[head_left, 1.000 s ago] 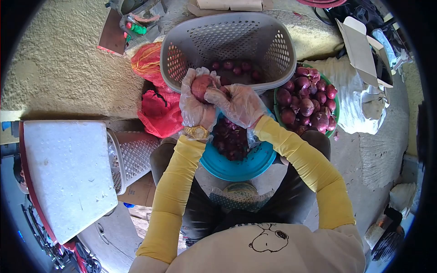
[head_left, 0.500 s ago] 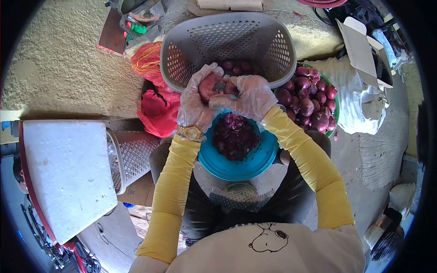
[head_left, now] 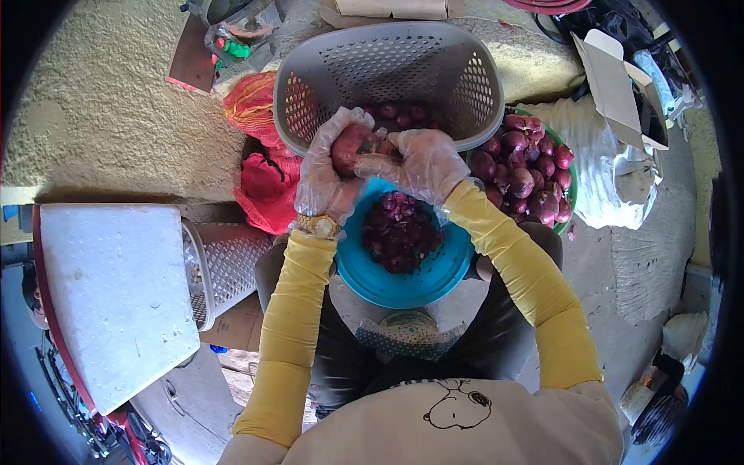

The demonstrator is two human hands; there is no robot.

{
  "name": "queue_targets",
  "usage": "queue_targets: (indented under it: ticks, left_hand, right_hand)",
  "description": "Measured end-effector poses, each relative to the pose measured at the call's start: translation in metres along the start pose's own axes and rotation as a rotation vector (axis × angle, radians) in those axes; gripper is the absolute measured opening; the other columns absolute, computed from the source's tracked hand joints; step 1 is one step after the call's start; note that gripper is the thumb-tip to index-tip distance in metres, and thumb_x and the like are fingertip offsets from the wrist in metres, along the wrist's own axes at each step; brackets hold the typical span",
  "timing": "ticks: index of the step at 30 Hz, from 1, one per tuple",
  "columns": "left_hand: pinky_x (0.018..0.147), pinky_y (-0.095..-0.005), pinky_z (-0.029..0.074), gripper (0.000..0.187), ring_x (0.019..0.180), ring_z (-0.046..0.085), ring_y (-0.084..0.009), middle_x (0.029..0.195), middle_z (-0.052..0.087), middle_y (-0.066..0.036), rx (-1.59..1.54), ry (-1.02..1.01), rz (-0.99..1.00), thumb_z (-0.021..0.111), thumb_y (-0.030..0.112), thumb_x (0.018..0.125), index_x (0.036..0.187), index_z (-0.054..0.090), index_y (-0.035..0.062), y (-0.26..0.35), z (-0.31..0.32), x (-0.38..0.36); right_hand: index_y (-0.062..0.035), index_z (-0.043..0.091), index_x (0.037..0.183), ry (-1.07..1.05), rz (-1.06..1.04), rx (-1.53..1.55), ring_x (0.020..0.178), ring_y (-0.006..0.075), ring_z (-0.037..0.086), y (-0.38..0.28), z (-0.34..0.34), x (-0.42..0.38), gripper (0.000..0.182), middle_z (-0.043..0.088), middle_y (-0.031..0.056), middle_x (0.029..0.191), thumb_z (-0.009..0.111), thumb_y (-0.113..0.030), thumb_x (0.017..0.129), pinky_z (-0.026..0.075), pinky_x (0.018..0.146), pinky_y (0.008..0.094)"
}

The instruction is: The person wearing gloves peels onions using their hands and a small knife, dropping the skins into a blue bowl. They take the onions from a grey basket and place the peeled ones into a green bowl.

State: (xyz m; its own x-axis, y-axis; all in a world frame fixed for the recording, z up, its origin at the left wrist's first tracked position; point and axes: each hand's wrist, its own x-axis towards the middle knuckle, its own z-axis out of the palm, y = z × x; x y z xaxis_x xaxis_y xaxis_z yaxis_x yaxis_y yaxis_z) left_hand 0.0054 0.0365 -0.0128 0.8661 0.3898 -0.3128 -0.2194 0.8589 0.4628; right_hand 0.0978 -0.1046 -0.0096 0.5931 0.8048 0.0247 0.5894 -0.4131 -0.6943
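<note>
A red onion (head_left: 350, 149) is held in my gloved left hand (head_left: 325, 174), its fingers wrapped round it. My gloved right hand (head_left: 428, 164) is closed beside the onion, its fingers touching the onion's right side; a small tool seems to be in it, mostly hidden. Both hands are over the front rim of a grey perforated basket (head_left: 387, 50), which has several onions (head_left: 403, 115) at its bottom. Below the hands, a blue basin (head_left: 403, 293) holds dark red onion pieces (head_left: 399, 232).
A green-rimmed tray (head_left: 574, 186) heaped with red onions stands right of the basket. Left are a red mesh bag (head_left: 267, 190), a white foam board (head_left: 116, 294) and a light perforated basket (head_left: 232, 267). A white sack (head_left: 612, 186) and an open carton (head_left: 612, 85) lie at the right.
My left hand has shifted slightly left with the onion. The right fingers have changed position at the onion, and the dark blade-like piece seen between the hands is now less visible.
</note>
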Motion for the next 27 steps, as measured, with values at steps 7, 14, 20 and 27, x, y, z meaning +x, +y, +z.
queue_targets:
  ticks: [7,14,20,27]
  left_hand:
    - [0.098,-0.0432,0.054,0.020,0.101,0.066,-0.0263,0.104,0.072,-0.010,-0.118,-0.079,0.004,0.070,0.020,0.096,0.107,0.069,0.0040,-0.015,-0.009,0.005]
    - [0.097,-0.0460,0.052,0.020,0.100,0.064,-0.0269,0.103,0.070,-0.008,-0.191,-0.063,0.123,0.069,0.022,0.097,0.107,0.066,0.0050,-0.021,-0.005,0.001]
    - [0.094,-0.0472,0.053,0.023,0.097,0.063,-0.0259,0.105,0.069,-0.009,-0.089,-0.062,-0.004,0.068,0.025,0.098,0.109,0.066,0.0055,-0.004,-0.001,0.005]
    - [0.091,-0.0408,0.053,0.035,0.102,0.064,-0.0247,0.106,0.070,-0.012,0.134,-0.148,-0.117,0.069,0.022,0.098,0.123,0.066,-0.0018,0.014,0.022,-0.013]
  right_hand:
    - [-0.0058,0.075,0.103,-0.008,0.057,-0.114,0.077,0.0334,0.072,-0.009,-0.009,-0.004,0.074,0.073,0.0172,0.080,0.067,-0.076,0.081,0.056,0.072,0.0418]
    - [-0.0053,0.077,0.096,0.060,0.152,0.457,0.082,0.0374,0.070,-0.009,0.019,-0.011,0.062,0.073,0.0198,0.083,0.069,-0.066,0.088,0.054,0.075,0.0421]
    - [-0.0063,0.077,0.095,0.013,0.093,0.319,0.077,0.0342,0.069,-0.009,0.000,-0.006,0.056,0.072,0.0191,0.080,0.072,-0.062,0.089,0.053,0.074,0.0397]
    - [-0.0071,0.077,0.098,-0.032,0.136,0.343,0.072,0.0272,0.068,-0.005,-0.015,-0.004,0.057,0.071,0.0142,0.076,0.073,-0.063,0.087,0.054,0.073,0.0379]
